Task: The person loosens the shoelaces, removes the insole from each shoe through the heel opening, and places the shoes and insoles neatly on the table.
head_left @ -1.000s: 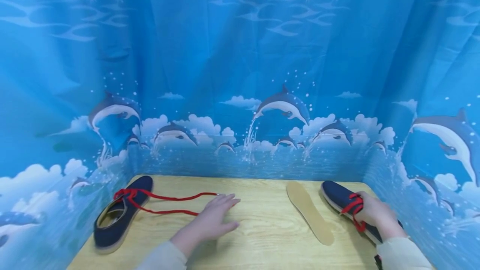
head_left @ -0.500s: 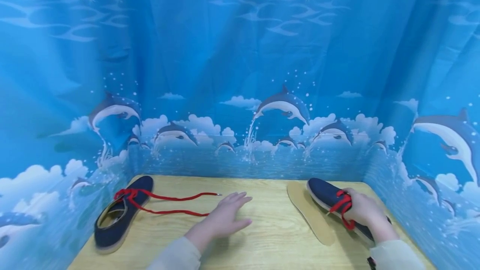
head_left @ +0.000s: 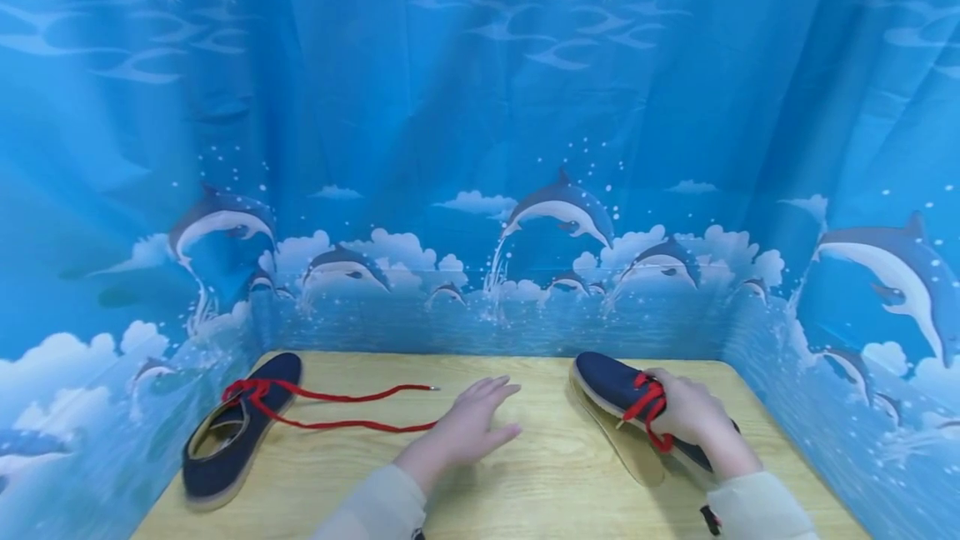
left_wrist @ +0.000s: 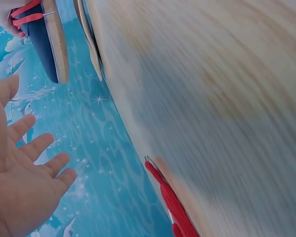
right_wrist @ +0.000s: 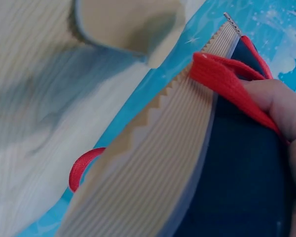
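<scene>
over the desk (head_left: 540, 473), a navy shoe (head_left: 617, 386) is held, partly hiding a tan insole (head_left: 639, 458); it is gripped by the curled fingers of the right hand (head_left: 693, 411), while nothing is held by the left hand (head_left: 472, 419), its fingers spread. the shoe is best held level and high, so that neither insole is dragged nor red lace (right_wrist: 227, 88) trapped.

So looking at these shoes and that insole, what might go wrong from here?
The right hand holds the navy shoe above the insole; lowering it there could crease or shove the insole. The held shoe's red laces hang loose, so they might get trapped underneath. The other shoe's lace trails toward the left hand, which could snag it.
</scene>
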Demonstrator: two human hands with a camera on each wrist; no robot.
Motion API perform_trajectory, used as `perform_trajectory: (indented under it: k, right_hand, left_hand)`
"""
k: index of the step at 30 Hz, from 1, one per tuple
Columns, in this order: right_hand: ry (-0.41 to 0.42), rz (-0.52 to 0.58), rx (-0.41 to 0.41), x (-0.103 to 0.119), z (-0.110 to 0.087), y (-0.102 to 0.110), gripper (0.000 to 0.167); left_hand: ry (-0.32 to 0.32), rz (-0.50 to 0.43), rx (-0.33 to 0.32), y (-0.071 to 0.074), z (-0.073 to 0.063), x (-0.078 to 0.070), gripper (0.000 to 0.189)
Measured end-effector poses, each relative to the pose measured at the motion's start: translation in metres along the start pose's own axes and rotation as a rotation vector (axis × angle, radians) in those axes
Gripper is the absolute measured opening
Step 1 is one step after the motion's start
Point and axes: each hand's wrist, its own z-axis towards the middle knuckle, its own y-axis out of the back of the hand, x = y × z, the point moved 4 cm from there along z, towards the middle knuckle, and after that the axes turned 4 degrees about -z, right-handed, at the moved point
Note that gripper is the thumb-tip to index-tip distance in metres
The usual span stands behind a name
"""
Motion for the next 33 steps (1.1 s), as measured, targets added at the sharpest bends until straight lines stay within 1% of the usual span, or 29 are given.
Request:
perform_trajectory:
  k: [4,11,14,23,27,33]
  right_hand:
    - [0.023,0.006,-0.008,0.014,0.000,-0.001,0.085]
    - [0.064,-0.010,-0.006,0.041,-0.001,-0.005,0.085]
    - [0.077,-0.020,-0.003,0.051,-0.002,-0.007,0.086]
    - [0.097,-0.045,0.001,0.069,-0.006,-0.013,0.086]
    - [0.097,-0.057,0.007,0.075,-0.006,-0.018,0.085]
    - [0.132,-0.053,-0.007,0.087,-0.008,-0.026,0.085]
  left_hand:
    - [-0.002,-0.012,0.000,-0.003,0.007,-0.002,0.067]
    - [-0.012,-0.026,-0.006,-0.011,0.013,-0.004,0.066]
    - [0.000,-0.035,-0.010,-0.013,0.015,-0.003,0.066]
    - [0.031,-0.070,-0.029,-0.017,0.025,-0.007,0.067]
    - [0.022,-0.065,-0.036,-0.018,0.029,-0.008,0.066]
    - [0.025,-0.047,-0.014,-0.017,0.036,-0.008,0.067]
